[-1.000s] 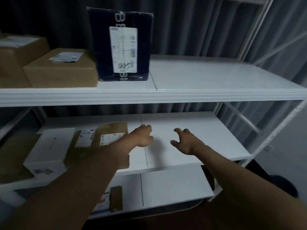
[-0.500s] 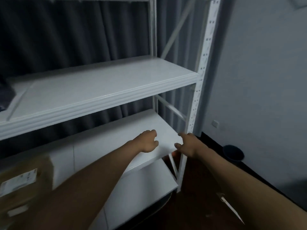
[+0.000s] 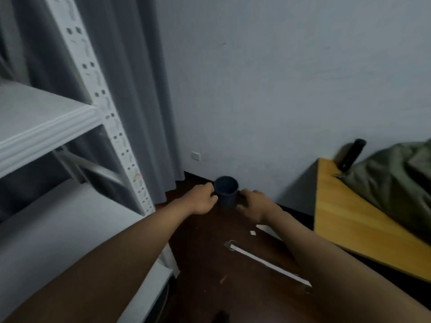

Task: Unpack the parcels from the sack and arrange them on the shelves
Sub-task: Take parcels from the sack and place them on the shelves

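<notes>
The shelves (image 3: 46,122) stood at the left, a curtain (image 3: 137,94) behind them. A bin (image 3: 225,190) sat on the floor (image 3: 210,264) against the wall (image 3: 268,89). At the right, the sack (image 3: 394,180) lay on a table (image 3: 354,224). Both hands reached out between shelves and table.

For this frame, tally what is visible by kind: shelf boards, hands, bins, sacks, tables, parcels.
Shelf boards: 2, upper and lower
Hands: 2, left hand and right hand, both holding nothing
Dark blue bin on the floor: 1
Olive green sack: 1
Wooden table: 1
Parcels: 0 in view
Total: 7
</notes>
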